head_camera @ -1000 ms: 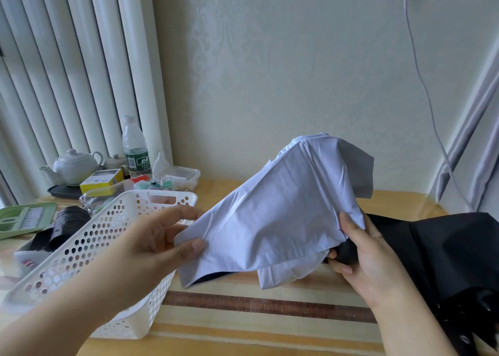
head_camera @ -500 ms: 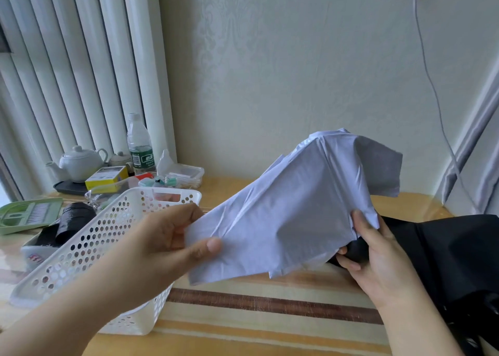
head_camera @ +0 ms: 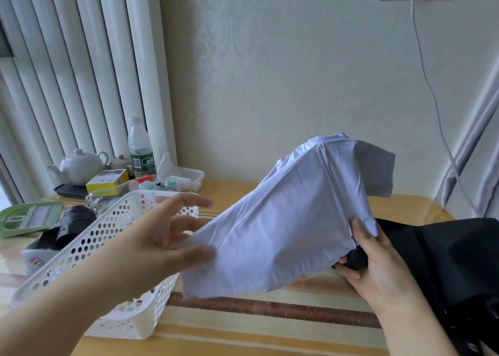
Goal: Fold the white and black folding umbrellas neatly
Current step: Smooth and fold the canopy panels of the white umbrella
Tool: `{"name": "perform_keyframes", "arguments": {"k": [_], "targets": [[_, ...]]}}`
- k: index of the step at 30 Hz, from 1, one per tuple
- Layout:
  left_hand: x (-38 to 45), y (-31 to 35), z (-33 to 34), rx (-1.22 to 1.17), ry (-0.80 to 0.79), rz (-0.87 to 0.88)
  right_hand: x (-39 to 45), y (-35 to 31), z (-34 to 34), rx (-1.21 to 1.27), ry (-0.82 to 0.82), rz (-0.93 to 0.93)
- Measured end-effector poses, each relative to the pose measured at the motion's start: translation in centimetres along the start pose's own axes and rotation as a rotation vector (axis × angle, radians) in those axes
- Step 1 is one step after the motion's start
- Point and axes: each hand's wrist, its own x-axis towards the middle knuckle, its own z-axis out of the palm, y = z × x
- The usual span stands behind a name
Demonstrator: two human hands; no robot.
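My left hand (head_camera: 159,245) is at the lower left of the frame, its grip pinching a flap of the white umbrella (head_camera: 291,220) with the thumb on top. My right hand (head_camera: 378,269) is at the lower right, its grip wrapped around the umbrella's dark handle under the cloth. The white umbrella hangs in the middle, above the desk (head_camera: 270,320). The black umbrella (head_camera: 445,253) lies at the right edge. A white basket (head_camera: 89,250) sits farther left.
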Motion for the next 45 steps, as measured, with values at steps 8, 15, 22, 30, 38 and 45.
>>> {"name": "perform_keyframes", "arguments": {"k": [8,15,22,30,38,45], "targets": [[1.7,2.6,3.0,0.1,-0.143,-0.103,-0.5,-0.1,0.5,-0.181,-0.074,0.094],[4.0,4.0,4.2,0.199,-0.092,-0.094,-1.0,0.0,1.0,-0.224,-0.164,0.158],[4.9,3.8,4.3,0.296,0.076,-0.011,-1.0,0.4,1.4,-0.145,-0.207,0.191],[5.7,2.5,2.8,0.449,0.054,0.349,-1.0,0.3,1.3,-0.069,-0.306,0.262],[5.5,3.0,2.6,0.569,0.04,0.503,-0.6,0.3,1.3,-0.123,-0.462,0.314],[6.6,3.9,1.1,0.566,-0.003,0.439,-0.8,-0.2,1.2,-0.194,-0.476,0.341]]}}
